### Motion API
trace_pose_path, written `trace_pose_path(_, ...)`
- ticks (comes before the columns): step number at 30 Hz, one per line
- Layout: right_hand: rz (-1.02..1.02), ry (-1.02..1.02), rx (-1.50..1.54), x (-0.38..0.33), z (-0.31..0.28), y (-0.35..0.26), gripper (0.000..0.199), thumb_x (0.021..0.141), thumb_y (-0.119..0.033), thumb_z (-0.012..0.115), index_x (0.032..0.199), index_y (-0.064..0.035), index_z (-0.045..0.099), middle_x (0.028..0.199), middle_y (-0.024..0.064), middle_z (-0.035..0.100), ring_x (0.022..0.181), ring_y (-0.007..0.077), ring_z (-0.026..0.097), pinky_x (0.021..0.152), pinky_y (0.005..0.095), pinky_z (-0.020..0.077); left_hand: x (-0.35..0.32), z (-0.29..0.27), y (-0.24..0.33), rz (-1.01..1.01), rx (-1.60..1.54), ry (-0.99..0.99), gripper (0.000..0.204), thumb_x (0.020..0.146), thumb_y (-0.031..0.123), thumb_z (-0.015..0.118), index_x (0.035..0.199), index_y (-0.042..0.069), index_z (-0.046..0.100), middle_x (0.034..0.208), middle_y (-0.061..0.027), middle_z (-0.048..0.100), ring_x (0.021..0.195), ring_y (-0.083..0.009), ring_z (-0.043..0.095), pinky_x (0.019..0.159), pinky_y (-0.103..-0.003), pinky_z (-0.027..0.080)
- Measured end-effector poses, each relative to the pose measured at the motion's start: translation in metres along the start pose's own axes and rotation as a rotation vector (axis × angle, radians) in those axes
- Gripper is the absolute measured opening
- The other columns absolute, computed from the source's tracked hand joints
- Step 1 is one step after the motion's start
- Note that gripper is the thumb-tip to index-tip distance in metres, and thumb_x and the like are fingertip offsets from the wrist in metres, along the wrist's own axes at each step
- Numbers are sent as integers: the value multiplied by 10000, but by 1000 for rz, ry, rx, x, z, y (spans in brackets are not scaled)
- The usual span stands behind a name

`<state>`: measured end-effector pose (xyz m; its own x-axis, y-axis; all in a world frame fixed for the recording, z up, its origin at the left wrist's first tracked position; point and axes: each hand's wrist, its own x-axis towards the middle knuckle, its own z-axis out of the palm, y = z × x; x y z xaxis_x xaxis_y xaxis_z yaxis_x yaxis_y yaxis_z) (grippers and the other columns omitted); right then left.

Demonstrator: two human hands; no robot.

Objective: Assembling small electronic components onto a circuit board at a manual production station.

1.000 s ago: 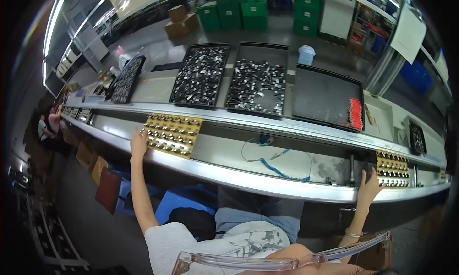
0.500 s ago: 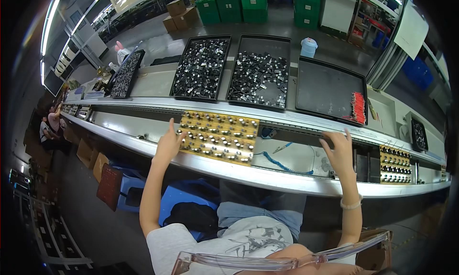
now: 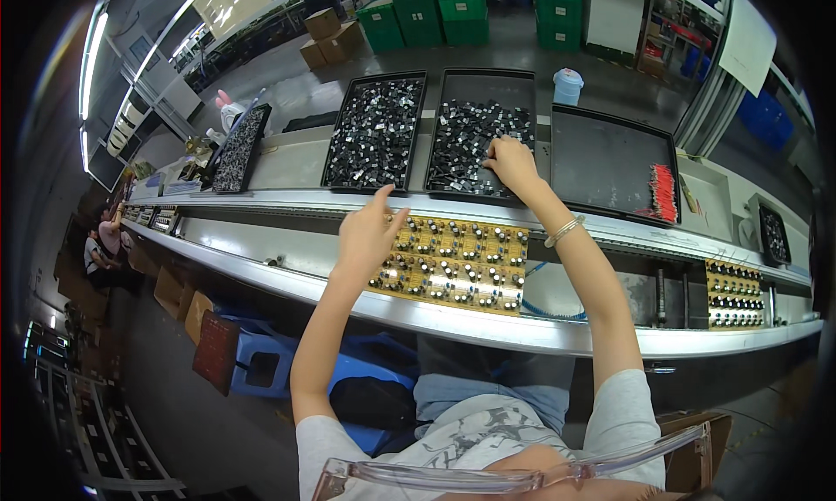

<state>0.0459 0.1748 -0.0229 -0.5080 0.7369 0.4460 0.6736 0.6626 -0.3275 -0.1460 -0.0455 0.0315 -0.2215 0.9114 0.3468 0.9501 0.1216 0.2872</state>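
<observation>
A yellow circuit board panel (image 3: pixel 457 266), set with rows of small components, lies across the rails in front of me. Over its left end is my left hand (image 3: pixel 364 240), fingers apart and index finger pointing forward toward the left black tray (image 3: pixel 326 174). My right hand (image 3: pixel 512 163) reaches into the middle black tray (image 3: pixel 533 87), its fingers bent and pinched together among small black parts (image 3: pixel 461 152). Whatever sits between those fingertips is too small to make out. More such parts (image 3: pixel 374 126) fill the left tray.
A right-hand black tray (image 3: pixel 601 165) holds a bundle of red parts (image 3: pixel 664 192). Another populated board (image 3: pixel 734 296) sits farther right on the rails. A blue coiled cord (image 3: pixel 557 314) lies beyond the near panel. At far left stands a tilted tray (image 3: pixel 239 152).
My right hand has gone from above the rails at the right into the middle tray. The board panel has slid right, and my left hand has moved right with it.
</observation>
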Motion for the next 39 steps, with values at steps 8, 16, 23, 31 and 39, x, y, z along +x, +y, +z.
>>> trace_pose_path(8,-68,78,74,-21,-18,-4,80,748,-101,659,791,-69,600,822,88,639,838,257,611,722,395,405,78,53,40,219,-250,-97,220,830,166,633,1034,82,625,834,-74,657,788,-236,637,707,-343,495)
trace_pose_path(16,-190,60,61,-31,-21,7,142,714,-96,696,831,-77,618,813,69,611,861,274,582,756,389,425,135,104,47,562,-17,-77,211,699,81,687,907,98,659,855,-88,596,909,-267,578,782,-368,474)
trace_pose_path(23,-193,-146,-10,-28,-15,5,153,692,-155,732,784,-87,629,815,69,601,864,268,575,750,398,442,142,109,50,668,82,-61,208,665,58,721,846,81,622,868,-69,555,910,-257,541,791,-372,438)
trace_pose_path(31,-166,-80,95,-37,-18,-5,154,696,-105,718,777,-57,596,827,92,625,810,277,601,735,396,437,139,110,53,709,141,-30,209,685,73,714,858,90,598,877,-42,569,937,-234,537,803,-357,406)
trace_pose_path(39,46,-20,637,-78,-71,-13,161,757,-12,678,913,-4,637,817,98,618,749,186,623,686,283,500,122,87,57,336,-610,-86,125,772,103,681,873,30,669,806,-61,646,746,-189,624,705,-311,485)
